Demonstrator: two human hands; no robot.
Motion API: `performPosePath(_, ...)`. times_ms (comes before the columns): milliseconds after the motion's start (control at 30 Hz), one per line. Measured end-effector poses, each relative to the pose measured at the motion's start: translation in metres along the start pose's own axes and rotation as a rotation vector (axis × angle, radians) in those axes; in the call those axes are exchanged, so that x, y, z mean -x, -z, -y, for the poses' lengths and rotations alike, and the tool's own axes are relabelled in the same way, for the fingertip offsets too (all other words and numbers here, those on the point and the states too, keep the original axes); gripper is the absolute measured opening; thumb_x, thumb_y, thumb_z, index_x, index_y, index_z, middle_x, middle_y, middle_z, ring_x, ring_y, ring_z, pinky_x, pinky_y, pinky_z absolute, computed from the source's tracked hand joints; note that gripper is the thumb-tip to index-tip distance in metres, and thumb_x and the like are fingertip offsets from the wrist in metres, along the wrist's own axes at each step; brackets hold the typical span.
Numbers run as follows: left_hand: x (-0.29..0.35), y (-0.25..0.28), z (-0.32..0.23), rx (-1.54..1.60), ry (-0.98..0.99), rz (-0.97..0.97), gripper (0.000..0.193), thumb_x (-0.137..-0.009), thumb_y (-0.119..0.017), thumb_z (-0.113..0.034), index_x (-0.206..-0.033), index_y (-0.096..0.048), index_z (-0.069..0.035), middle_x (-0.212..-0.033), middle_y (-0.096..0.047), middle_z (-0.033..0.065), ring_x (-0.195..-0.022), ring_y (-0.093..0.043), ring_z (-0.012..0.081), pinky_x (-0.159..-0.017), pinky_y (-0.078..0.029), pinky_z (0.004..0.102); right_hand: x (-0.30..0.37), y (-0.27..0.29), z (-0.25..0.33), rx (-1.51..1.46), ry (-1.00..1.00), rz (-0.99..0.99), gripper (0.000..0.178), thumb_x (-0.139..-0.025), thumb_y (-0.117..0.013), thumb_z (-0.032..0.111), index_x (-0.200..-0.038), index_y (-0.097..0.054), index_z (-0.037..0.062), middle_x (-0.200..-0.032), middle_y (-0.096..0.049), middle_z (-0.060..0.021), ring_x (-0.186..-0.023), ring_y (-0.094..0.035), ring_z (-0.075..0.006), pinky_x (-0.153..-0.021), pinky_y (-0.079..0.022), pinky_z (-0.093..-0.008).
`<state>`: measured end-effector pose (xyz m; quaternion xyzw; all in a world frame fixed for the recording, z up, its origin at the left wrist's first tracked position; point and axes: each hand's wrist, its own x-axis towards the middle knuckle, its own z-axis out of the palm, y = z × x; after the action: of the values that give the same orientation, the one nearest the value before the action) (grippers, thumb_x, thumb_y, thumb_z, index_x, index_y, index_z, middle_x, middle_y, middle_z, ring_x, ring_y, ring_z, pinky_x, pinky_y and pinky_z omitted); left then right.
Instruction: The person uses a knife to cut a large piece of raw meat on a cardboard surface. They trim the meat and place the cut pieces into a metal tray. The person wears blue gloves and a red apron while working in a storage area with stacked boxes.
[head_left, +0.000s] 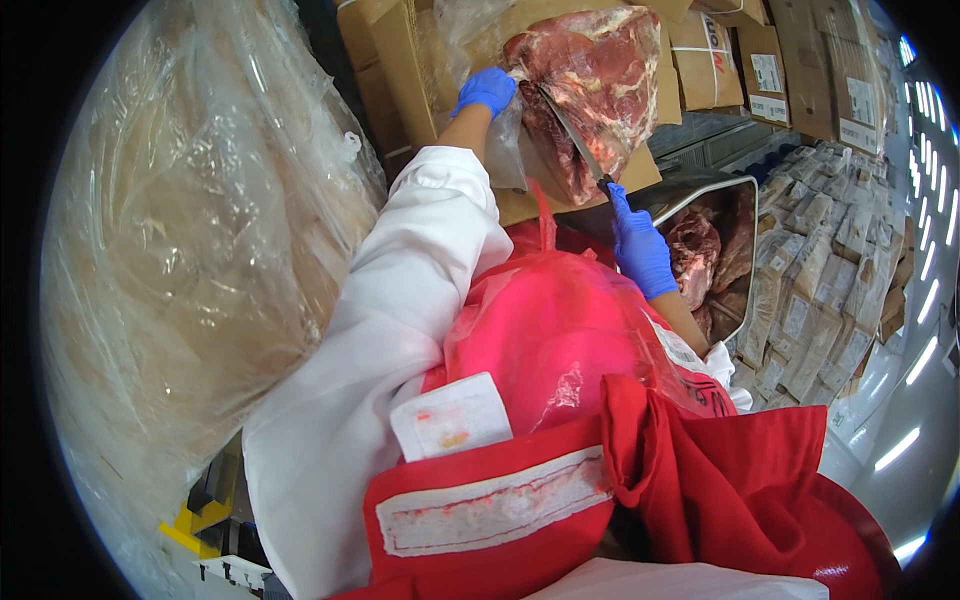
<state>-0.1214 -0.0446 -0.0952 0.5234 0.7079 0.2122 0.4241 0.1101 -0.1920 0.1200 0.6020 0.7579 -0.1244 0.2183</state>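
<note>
A large slab of raw red meat (pixel 610 75) with pale fat lies on opened cardboard and clear plastic in front of me. My left hand (pixel 486 93), in a blue glove, is closed on the slab's left edge; its fingertips are partly hidden there. In a blue glove too, my right hand (pixel 642 245) grips the dark handle of a knife (pixel 574 132). The index finger stretches along the handle. The blade points up and left across the meat, its tip near the left hand.
A metal-rimmed bin (pixel 752 240) with more meat pieces (pixel 692 245) stands at the right. Wrapped boxes (pixel 815 260) are stacked beyond it. Cardboard boxes (pixel 705 65) stand at the back. A tall plastic-wrapped stack (pixel 215 210) fills the left side.
</note>
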Motion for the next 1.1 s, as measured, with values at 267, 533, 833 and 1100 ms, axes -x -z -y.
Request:
performPosePath(267,0.013,-0.023,-0.007,-0.058,0.118,0.011,0.039,-0.082,-0.047,-0.029,-0.113,-0.056,-0.007,-0.114,-0.057,0.0212,-0.105,-0.056,0.0366,-0.089,-0.044,0.0459,-0.009,0.001,-0.013,-0.069,0.025,-0.005,0.052,-0.088,-0.047,0.016,-0.137,-0.029,0.0223,-0.087,-0.057,-0.0250,-0.079,-0.058,-0.0420,-0.069,-0.047,-0.0495)
performPosePath(533,0.021,-0.024,-0.001,-0.054,0.107,-0.037,0.035,-0.081,-0.050,-0.026,-0.111,-0.055,-0.008,-0.111,-0.059,0.0200,-0.103,-0.057,0.0361,-0.086,-0.045,0.0462,-0.062,0.100,-0.010,0.138,0.256,0.220,0.055,-0.086,-0.049,0.014,-0.138,-0.031,0.0189,-0.095,-0.058,-0.0274,-0.088,-0.055,-0.0441,-0.077,-0.044,-0.0482)
performPosePath(833,0.016,-0.013,0.001,-0.060,0.101,-0.087,0.033,-0.079,-0.050,-0.025,-0.106,-0.058,-0.007,-0.107,-0.060,0.0211,-0.100,-0.058,0.0376,-0.085,-0.045,0.0467,-0.009,0.024,-0.021,0.015,0.113,0.039,0.061,-0.088,-0.048,0.015,-0.141,-0.021,0.0274,-0.093,-0.059,-0.0239,-0.080,-0.058,-0.0424,-0.068,-0.046,-0.0499)
performPosePath(1100,0.015,-0.017,0.003,-0.045,0.088,-0.083,0.035,-0.079,-0.051,-0.027,-0.105,-0.058,-0.006,-0.107,-0.060,0.0222,-0.100,-0.058,0.0384,-0.085,-0.045,0.0464,0.008,0.016,-0.011,0.020,0.059,0.027,0.060,-0.089,-0.046,0.017,-0.141,-0.019,0.0290,-0.090,-0.059,-0.0242,-0.078,-0.059,-0.0419,-0.066,-0.047,-0.0498)
